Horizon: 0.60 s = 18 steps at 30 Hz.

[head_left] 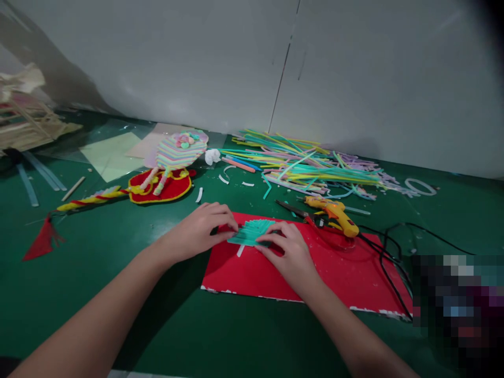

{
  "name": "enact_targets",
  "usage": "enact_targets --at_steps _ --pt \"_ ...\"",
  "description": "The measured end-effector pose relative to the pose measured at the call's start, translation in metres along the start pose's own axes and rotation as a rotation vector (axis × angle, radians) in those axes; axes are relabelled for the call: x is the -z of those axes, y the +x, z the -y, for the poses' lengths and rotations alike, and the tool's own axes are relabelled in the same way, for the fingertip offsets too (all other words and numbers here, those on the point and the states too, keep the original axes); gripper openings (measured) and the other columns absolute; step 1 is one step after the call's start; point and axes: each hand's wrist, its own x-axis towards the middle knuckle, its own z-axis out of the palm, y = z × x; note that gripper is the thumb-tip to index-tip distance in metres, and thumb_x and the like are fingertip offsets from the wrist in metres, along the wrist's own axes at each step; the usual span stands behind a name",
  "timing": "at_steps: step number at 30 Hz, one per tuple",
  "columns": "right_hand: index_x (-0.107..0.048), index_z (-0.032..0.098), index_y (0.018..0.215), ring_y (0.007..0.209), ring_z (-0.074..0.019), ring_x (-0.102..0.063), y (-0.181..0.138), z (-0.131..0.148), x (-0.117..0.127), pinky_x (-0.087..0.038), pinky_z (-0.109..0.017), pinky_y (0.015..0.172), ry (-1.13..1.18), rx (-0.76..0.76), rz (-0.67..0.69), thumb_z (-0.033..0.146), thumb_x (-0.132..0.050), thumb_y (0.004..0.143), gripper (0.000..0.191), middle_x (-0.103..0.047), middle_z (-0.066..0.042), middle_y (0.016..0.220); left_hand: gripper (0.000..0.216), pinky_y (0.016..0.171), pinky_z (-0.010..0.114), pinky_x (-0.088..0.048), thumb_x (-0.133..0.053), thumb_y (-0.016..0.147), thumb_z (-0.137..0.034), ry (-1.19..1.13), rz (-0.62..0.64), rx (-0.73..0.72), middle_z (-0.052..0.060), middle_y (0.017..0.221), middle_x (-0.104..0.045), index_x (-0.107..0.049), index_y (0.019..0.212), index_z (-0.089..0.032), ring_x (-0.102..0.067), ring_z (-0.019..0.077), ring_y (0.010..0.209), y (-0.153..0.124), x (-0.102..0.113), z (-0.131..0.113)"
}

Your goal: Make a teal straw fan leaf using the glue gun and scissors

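A teal fan-shaped piece (255,232) of chenille stems laid side by side rests on a red board (232,273). My left hand (208,227) pinches its left end between thumb and fingers. At the right end, my right hand (285,247) closes thumb and fingers on its edge. A short white strip (240,251) lies on the board just below the piece. Right of my right hand, a yellow glue gun (334,212) lies on its side, with dark-tipped scissors or pliers (291,209) beside it.
Pastel chenille stems (307,165) are heaped by the wall. To the left lie a striped fan (181,149), a red yellow-edged ornament (173,191) and a red tassel (44,240). A black cord (388,249) loops at the right. A wooden model (31,123) stands far left.
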Motion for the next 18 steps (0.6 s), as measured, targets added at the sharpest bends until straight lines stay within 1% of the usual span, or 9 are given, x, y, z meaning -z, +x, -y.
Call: enact_targets --at_steps 4,9,14,18 --pt "-0.071 0.026 0.088 0.089 -0.0196 -0.057 0.0006 -0.0008 0.0007 -0.047 -0.035 0.078 -0.011 0.009 0.009 0.028 -0.066 0.081 0.01 -0.062 -0.005 0.093 0.016 0.079 0.03 -0.036 -0.053 0.09 -0.034 -0.027 0.026 0.03 0.001 0.096 -0.063 -0.065 0.092 -0.024 -0.055 0.0167 0.09 0.0003 -0.0007 0.0093" --pt "-0.071 0.026 0.089 0.089 -0.0195 -0.057 0.0004 -0.0024 0.0001 -0.047 -0.035 0.078 -0.006 0.021 0.01 0.028 -0.065 0.081 0.01 -0.062 -0.005 0.093 0.017 0.079 0.03 -0.036 -0.052 0.09 -0.035 -0.058 0.045 0.039 0.001 0.096 -0.063 -0.064 0.091 -0.023 -0.055 0.0168 0.091 0.0011 -0.0039 0.0116" --pt "-0.071 0.025 0.089 0.09 -0.0199 -0.055 0.0003 -0.0014 0.0004 -0.046 -0.036 0.079 0.016 0.001 0.016 0.028 -0.066 0.081 0.009 -0.061 -0.005 0.093 0.016 0.078 0.031 -0.037 -0.052 0.091 -0.034 -0.053 0.046 0.028 0.001 0.095 -0.063 -0.063 0.09 -0.023 -0.055 0.0168 0.089 0.0022 -0.0055 0.012" --pt "-0.071 0.025 0.088 0.089 -0.0197 -0.055 0.0005 -0.0001 -0.0003 -0.046 -0.036 0.08 0.016 -0.01 0.019 0.027 -0.066 0.081 0.009 -0.061 -0.005 0.093 0.011 0.078 0.03 -0.037 -0.056 0.089 -0.031 -0.042 0.062 0.016 0.0 0.095 -0.063 -0.063 0.09 -0.023 -0.054 0.0164 0.09 0.0017 -0.0066 0.0126"
